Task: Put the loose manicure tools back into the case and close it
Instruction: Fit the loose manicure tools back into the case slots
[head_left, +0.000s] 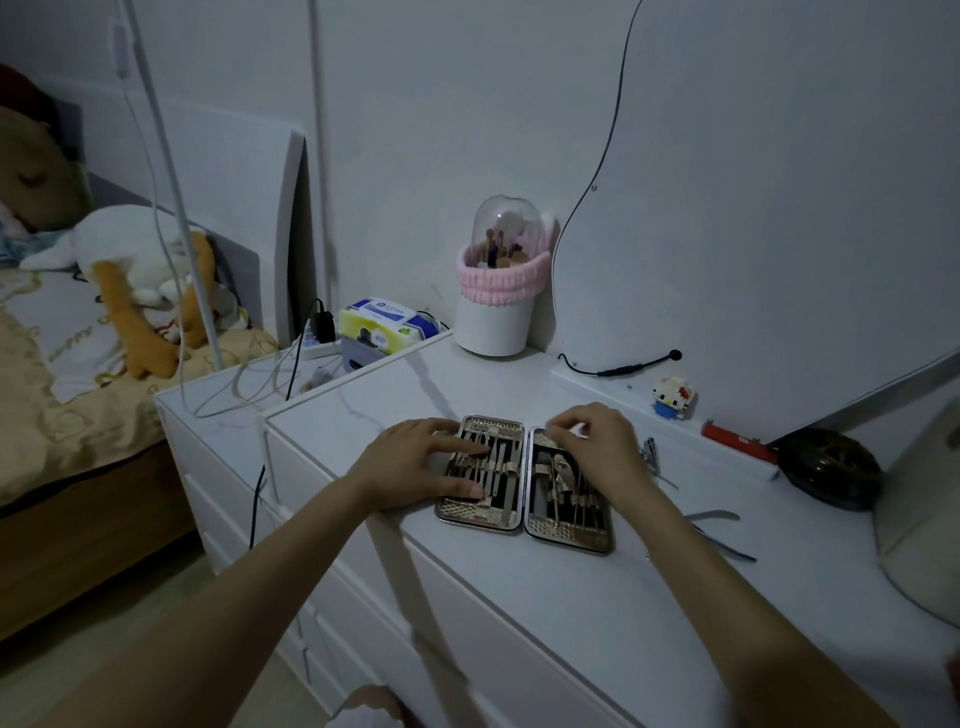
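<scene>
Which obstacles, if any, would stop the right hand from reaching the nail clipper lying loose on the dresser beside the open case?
Probably none. The right hand rests on the case's right half, and the nail clipper lies just to its right on the bare dresser top, with nothing between them.

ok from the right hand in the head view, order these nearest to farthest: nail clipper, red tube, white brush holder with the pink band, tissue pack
From the right hand:
1. nail clipper, just to its right on the dresser top.
2. red tube, farther right by the wall ledge.
3. white brush holder, back left against the wall.
4. tissue pack, farthest, back left on the lower cabinet.
</scene>
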